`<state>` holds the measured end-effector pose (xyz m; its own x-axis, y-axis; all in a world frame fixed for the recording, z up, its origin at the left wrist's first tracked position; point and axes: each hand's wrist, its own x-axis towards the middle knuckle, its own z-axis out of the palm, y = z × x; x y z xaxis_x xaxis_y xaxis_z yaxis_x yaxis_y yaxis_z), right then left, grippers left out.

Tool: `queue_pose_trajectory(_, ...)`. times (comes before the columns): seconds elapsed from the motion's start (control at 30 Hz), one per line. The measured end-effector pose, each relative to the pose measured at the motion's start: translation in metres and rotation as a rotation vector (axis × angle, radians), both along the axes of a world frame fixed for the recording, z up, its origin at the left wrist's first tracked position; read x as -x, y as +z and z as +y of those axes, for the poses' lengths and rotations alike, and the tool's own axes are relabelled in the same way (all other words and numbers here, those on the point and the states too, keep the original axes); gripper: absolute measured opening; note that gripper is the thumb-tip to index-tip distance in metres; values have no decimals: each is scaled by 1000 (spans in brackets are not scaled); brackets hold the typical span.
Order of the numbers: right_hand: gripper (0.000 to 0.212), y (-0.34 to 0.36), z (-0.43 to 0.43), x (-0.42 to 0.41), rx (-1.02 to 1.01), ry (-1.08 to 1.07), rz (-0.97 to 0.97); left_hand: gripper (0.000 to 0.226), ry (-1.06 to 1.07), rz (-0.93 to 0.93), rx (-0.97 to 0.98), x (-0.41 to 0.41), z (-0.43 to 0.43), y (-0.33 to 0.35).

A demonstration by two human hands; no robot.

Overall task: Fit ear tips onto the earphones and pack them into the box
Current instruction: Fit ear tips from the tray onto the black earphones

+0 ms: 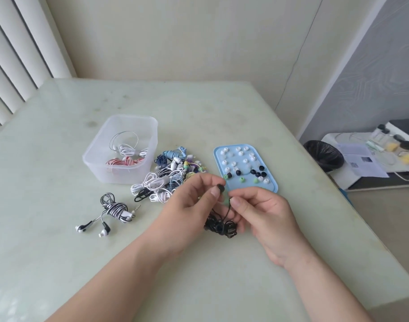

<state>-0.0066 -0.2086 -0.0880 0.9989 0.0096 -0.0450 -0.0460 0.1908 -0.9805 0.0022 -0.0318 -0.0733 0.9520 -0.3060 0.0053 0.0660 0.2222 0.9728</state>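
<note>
Pale green table (59, 140) in a cream wall (175, 31) corner, soft daylight. Vertical blinds (17, 54) left. Right: grey panel (373, 77), black bin (324, 156), low white stand (352, 182) beside it.

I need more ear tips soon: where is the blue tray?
Head view: the blue tray lies right of centre, just beyond the right hand, right of the earphone pile.

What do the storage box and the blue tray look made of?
Storage box: looks like frosted translucent plastic, since the earphones inside show dimly through its wall. Blue tray: probably matte moulded plastic, with rounded corners and a raised rim.
</note>
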Motion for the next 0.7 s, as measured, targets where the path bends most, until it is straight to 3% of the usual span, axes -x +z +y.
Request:
queue_pose_trajectory(0.2, 17, -4, -1, -2, -21, 16, -21, 7, 78, -38, -35, -8, 4, -5)
queue_pose_trajectory(0.4, 16, -4, -1, -2, -11, 13, -24, 28, 136, -33, -49, -3, 6, -5)
queue_pose_trajectory(0.53, 10, -3, 1, -1, 22, 14, -20, 14, 167, -24, -82, 0, 5, -6)
queue_pose_trajectory(0.7, 7, -4, 1, -2, 63, -5, -15, 11, 217, -77, -86, -3, 1, -8)
